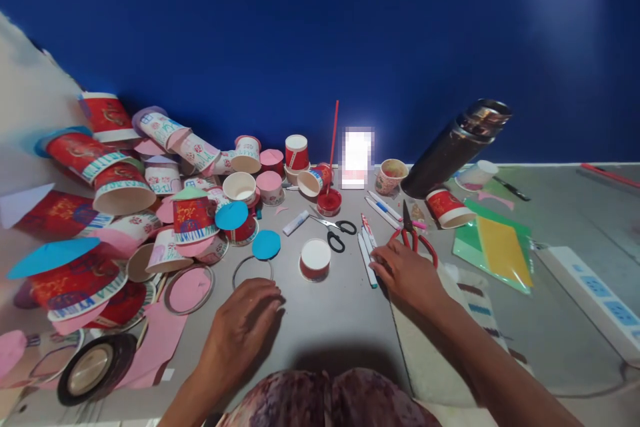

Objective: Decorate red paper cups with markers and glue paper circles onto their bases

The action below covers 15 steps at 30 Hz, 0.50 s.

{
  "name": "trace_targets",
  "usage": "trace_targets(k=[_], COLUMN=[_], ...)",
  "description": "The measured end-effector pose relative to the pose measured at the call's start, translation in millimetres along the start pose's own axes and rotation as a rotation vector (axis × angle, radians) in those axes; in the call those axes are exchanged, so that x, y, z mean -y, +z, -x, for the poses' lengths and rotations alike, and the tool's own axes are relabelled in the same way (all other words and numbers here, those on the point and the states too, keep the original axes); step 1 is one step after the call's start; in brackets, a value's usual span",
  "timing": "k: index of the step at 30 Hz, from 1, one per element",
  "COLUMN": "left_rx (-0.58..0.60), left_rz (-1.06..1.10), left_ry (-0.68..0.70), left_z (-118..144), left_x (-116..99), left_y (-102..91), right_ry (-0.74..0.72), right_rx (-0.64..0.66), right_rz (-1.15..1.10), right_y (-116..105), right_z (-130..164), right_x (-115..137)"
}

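Note:
My left hand (243, 325) rests palm down on the grey table, its fingers just below a thin wire ring (253, 269) and holding nothing. My right hand (407, 273) lies flat with its fingertips on a bunch of white marker pens (367, 248), beside red-handled pliers (415, 233). An upside-down red paper cup (315, 259) stands between the two hands. Black-handled scissors (335, 230) lie just beyond it, near a blue paper disc (266, 244).
A large heap of decorated red and white paper cups (125, 187) with pink and blue discs fills the left side. A dark metal flask (453, 147), coloured sheets (497, 247), a white power strip (590, 297) and a tape roll (93, 368) are also on the table.

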State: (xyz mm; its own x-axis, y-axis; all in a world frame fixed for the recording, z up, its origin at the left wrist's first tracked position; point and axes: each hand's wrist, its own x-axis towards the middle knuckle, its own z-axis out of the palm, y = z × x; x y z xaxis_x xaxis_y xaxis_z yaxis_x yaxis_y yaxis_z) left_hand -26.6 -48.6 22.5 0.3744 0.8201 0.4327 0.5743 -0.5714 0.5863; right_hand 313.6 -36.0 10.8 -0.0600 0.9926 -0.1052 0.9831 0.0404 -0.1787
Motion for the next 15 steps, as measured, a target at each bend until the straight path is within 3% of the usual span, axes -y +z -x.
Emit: trace_targets(k=[3,7,11,15], left_rx=[-0.004,-0.017,0.118,0.239], left_rz=[0.000,-0.093,-0.187,-0.240], left_ry=[0.027,0.064,0.193,0.159], left_z=[-5.5,-11.1,-21.7,-36.2], left_x=[-0.1,-7.4,-19.3,-17.4], left_y=[5.6,16.3,31.3,42.9], right_ry=[-0.042,-0.234,-0.348,-0.418], right_rx=[0.015,0.087,0.081,0.013], right_rz=[0.006,0.041,0.142,0.182], right_y=[-3.3,-1.9,1.6,4.5], right_z=[0.9,6.4,9.8,8.5], right_x=[3.9,6.4,10.7,7.2])
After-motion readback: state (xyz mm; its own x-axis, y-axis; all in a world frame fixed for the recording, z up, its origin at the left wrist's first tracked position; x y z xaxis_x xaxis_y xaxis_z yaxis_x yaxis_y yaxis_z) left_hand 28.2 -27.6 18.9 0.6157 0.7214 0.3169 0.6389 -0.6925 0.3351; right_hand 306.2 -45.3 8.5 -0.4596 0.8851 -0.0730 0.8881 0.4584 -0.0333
